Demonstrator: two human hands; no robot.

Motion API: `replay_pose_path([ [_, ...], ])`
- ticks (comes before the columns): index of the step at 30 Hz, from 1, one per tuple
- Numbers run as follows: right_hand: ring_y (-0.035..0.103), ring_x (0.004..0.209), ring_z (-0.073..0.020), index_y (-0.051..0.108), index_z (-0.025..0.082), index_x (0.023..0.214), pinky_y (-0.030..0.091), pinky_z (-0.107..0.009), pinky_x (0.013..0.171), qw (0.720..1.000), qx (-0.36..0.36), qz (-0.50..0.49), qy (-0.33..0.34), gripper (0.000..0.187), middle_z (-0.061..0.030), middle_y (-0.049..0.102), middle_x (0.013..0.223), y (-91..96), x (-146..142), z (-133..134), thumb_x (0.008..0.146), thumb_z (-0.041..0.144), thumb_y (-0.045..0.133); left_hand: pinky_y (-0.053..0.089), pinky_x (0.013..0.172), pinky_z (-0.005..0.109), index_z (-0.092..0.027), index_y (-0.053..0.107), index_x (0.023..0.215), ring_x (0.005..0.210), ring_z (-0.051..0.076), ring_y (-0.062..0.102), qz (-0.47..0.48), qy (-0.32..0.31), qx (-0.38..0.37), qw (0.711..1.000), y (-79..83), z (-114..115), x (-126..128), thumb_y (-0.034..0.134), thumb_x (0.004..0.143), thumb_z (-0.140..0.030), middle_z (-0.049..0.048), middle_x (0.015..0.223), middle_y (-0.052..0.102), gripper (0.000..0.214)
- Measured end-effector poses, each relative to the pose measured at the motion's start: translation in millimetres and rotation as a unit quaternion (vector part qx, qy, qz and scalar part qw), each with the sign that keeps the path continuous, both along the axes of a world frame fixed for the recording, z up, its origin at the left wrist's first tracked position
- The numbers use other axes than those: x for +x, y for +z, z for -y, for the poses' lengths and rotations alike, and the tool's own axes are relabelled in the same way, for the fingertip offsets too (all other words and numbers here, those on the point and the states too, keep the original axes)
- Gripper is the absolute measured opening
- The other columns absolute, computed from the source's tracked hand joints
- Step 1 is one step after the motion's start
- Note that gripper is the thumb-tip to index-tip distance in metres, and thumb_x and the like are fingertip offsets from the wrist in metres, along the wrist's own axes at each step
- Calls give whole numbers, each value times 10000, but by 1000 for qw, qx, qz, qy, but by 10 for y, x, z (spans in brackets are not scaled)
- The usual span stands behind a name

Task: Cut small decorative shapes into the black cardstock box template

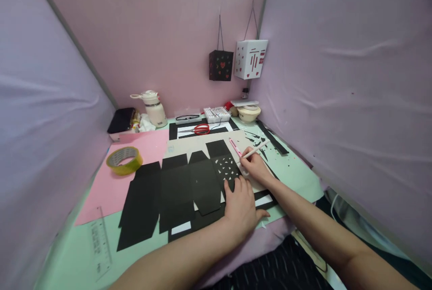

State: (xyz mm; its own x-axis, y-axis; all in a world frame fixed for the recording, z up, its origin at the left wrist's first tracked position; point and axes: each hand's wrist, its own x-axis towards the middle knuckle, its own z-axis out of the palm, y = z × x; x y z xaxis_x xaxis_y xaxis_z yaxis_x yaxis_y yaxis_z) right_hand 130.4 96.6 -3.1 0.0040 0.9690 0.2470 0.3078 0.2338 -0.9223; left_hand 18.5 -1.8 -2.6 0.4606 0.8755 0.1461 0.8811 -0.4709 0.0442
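A black card cut into joined panels with flaps lies across the work surface. Its right panel carries many small cut-out shapes, mostly triangles. My left hand rests on the lower part of that panel with its fingers spread. Just to the right, my right hand grips a slim white pen-like tool; its tip is hard to make out. A pink pen-shaped tool lies beside my right fingers. Black paper scraps are scattered beyond that hand.
Yellow tape sits on pink paper, with a clear ruler nearer me. Red-handled scissors, a box of markers, a bowl and a flask stand behind. Two paper lanterns hang above.
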Motion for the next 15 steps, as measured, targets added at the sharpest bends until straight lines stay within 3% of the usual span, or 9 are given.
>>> replay_pose_path([
  [5,493,562,-138,478,214,693,390,-254,567,999,-6,16,40,42,41,549,598,-16,16,4,732,221,493,234,1047,608,-82,454,1353,1246,366,367,-1,-4,11,1000,-36,-4,-5,381,774,-775,231,1362,437,906],
  [10,444,540,-132,447,216,650,361,-253,556,999,17,28,-5,131,55,472,542,-69,7,-2,758,275,492,215,1050,620,-72,419,1378,1324,441,255,3,1,1,1000,-90,-10,2,397,756,-782,227,1406,389,944],
  [15,433,563,-129,445,215,640,341,-253,572,998,35,46,-7,125,55,469,554,-68,2,26,752,254,482,210,1047,622,-59,403,1385,1312,464,268,-6,-6,7,1000,-113,-14,-3,369,780,-767,233,1405,387,932],
])
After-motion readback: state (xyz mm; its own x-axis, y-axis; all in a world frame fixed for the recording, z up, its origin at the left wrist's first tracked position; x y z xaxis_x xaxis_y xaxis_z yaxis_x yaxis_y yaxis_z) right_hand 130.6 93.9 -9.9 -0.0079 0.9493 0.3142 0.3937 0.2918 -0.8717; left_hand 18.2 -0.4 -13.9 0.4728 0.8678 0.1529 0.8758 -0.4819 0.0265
